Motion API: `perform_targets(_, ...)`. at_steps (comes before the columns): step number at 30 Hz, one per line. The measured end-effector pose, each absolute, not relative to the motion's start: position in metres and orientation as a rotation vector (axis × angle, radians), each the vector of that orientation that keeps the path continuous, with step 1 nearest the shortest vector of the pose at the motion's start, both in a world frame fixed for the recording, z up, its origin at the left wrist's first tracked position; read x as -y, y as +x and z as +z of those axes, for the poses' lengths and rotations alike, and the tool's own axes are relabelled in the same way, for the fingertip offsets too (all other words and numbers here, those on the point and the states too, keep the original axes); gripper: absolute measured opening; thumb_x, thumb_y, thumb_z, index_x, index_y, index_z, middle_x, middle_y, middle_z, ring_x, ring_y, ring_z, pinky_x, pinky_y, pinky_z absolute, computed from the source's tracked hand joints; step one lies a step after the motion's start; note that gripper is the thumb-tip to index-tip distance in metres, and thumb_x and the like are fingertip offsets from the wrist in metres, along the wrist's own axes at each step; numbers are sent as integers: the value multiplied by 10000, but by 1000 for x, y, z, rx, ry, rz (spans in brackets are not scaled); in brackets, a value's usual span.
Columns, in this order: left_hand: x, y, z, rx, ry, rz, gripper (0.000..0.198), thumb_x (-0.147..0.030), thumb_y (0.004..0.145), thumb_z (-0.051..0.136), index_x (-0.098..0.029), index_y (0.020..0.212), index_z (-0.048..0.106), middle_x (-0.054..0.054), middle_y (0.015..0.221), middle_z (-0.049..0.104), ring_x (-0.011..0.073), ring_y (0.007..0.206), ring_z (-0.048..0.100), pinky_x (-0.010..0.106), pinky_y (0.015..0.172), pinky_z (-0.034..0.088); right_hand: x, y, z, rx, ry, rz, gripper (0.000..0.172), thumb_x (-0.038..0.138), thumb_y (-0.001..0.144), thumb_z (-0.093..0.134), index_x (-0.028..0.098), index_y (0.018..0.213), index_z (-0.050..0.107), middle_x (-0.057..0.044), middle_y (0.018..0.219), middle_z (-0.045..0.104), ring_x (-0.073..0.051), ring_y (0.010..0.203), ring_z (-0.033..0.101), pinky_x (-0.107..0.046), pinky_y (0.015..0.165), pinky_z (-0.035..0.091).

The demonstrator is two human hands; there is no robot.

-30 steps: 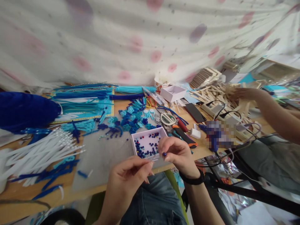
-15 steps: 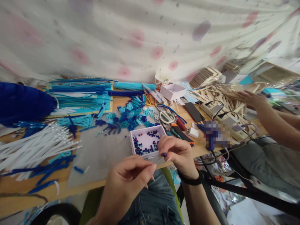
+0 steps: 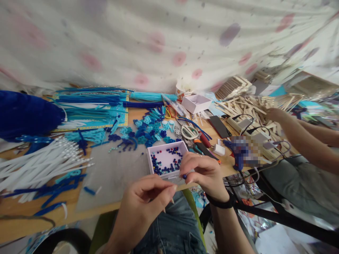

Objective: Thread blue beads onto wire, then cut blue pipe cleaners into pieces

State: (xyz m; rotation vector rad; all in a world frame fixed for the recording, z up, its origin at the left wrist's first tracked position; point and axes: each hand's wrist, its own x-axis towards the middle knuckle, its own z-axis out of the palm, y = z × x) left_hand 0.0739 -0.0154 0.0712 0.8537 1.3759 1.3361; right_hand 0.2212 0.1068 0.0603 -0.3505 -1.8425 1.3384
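Over the front edge of the table, my right hand point(image 3: 205, 176) pinches a dark blue bead point(image 3: 184, 176) between thumb and fingertips. To its left, my left hand point(image 3: 144, 201) has thumb and forefinger pressed together; whatever lies in that pinch is too fine to make out. The fingertips of both hands are a short gap apart. Just beyond them stands a shallow white box point(image 3: 150, 161) holding many small beads, mostly dark blue with a few red and light ones.
Blue pipe-cleaner flowers point(image 3: 147, 131) lie behind the box. White stems point(image 3: 50, 165) spread at left. Scissors point(image 3: 189, 132), a phone point(image 3: 219, 126), a blue glue gun point(image 3: 238, 155) and power strips point(image 3: 239, 126) are at right. Another person's hand point(image 3: 277, 114) is by wooden sticks point(image 3: 254, 106).
My right hand has shifted very slightly, still pinching the bead. My left hand keeps its pinch. The other person's hand at right has drawn lower and curled toward the sticks.
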Motion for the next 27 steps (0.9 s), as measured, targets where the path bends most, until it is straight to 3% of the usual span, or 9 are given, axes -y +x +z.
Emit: perform_targets(27, 11, 65, 68, -1375, 904, 1225, 147, -314, 760, 714, -218, 662, 766, 9, 597, 648, 87, 501, 526, 174, 491, 428, -119, 229, 84, 2211, -284, 1164, 154, 359, 828, 710, 206, 824, 734, -15, 718, 710, -143, 694, 635, -291, 677, 492)
